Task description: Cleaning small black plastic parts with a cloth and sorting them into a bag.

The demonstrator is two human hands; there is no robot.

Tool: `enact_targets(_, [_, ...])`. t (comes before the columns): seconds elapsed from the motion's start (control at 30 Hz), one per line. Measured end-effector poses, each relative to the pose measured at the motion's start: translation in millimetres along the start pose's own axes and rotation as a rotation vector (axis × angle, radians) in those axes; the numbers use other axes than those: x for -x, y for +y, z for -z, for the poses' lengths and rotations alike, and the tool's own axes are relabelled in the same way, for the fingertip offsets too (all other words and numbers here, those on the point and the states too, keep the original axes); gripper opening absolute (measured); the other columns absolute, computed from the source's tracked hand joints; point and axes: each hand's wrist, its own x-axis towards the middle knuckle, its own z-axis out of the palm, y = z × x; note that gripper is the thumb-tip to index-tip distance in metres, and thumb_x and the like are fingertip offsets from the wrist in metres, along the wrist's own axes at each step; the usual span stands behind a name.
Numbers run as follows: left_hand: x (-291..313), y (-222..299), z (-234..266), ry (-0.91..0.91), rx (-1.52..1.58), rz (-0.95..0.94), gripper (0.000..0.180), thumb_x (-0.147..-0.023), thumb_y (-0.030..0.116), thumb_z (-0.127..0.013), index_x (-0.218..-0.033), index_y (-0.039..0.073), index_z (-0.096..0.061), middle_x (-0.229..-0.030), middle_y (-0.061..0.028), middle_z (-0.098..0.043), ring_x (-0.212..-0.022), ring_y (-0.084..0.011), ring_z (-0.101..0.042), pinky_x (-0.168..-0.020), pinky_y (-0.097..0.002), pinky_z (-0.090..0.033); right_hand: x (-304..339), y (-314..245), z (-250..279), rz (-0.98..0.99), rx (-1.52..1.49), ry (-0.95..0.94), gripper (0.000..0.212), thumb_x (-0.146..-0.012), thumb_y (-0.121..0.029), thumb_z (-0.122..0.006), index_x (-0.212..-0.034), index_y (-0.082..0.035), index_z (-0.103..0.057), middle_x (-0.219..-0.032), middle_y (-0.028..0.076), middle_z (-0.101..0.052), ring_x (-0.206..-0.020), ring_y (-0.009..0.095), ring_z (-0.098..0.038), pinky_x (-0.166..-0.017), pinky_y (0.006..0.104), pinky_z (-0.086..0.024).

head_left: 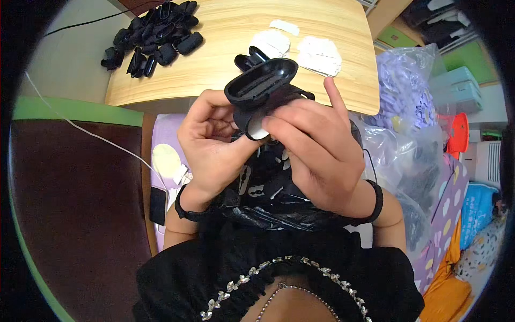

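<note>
Where fingers [292, 126] cover, black case [261, 83] half-hidden

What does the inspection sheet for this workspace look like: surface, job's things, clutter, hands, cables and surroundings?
Surface: light wooden table, rounded corners, partly covered.
Job's things: black plastic case, open side up, held above the table's near edge; small white pad at its lower end.
Clutter: pile of black cases at the table's far left; white pad sheets at far right; black bag on the lap.
Hands: left hand and right hand both grip the case; black wristbands on both.
Cables: white cable across the dark floor at left.
Surroundings: clear bags of purple parts at right.
</note>
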Motion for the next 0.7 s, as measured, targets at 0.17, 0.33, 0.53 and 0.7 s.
enact_targets(0.17, [0,-3,2,0.067,-0.029,-0.002,0.035,-0.069,-0.009,-0.07,-0.097,0.0,-0.051,-0.095,-0.0073,-0.064,-0.086,-0.0095,-0.061,-0.074,-0.0214,-0.049,-4,-14,-15,0.026,0.4,0.052,0.033,-0.066,-0.006,-0.062,-0.098,-0.013,-0.066,-0.104,0.007,-0.059,-0.103,0.028,-0.049,-0.099,0.0556,-0.028])
enact_targets(0.33, [-3,-10,11,0.118,-0.107,0.014,0.034,-0.068,-0.012,-0.065,-0.096,0.001,-0.05,-0.091,-0.0051,-0.063,-0.083,-0.0088,-0.06,-0.073,-0.0205,-0.048,-5,-22,-22,-0.114,0.462,0.019,0.037,-0.065,-0.008,-0.064,-0.1,-0.017,-0.064,-0.113,0.011,-0.053,-0.101,0.032,-0.046,-0.095,0.0561,-0.031])
enact_targets(0.53, [-5,-22,18,0.142,-0.159,-0.038,0.035,-0.068,-0.012,-0.064,-0.097,0.001,-0.05,-0.092,-0.0057,-0.062,-0.082,-0.0091,-0.06,-0.071,-0.02,-0.047,-9,-22,-17,-0.29,0.119,-0.069,0.038,-0.066,-0.013,-0.068,-0.103,-0.017,-0.063,-0.124,0.014,-0.044,-0.109,0.036,-0.04,-0.094,0.058,-0.032])
enact_targets(0.7, [-7,-25,18,0.17,-0.219,-0.062,0.036,-0.069,-0.011,-0.066,-0.098,0.0,-0.05,-0.099,-0.0116,-0.062,-0.09,-0.0143,-0.061,-0.077,-0.025,-0.05,-10,-18,-20,-0.222,0.273,-0.105,0.037,-0.072,-0.015,-0.066,-0.108,-0.013,-0.06,-0.122,0.018,-0.043,-0.115,0.04,-0.035,-0.094,0.0583,-0.033])
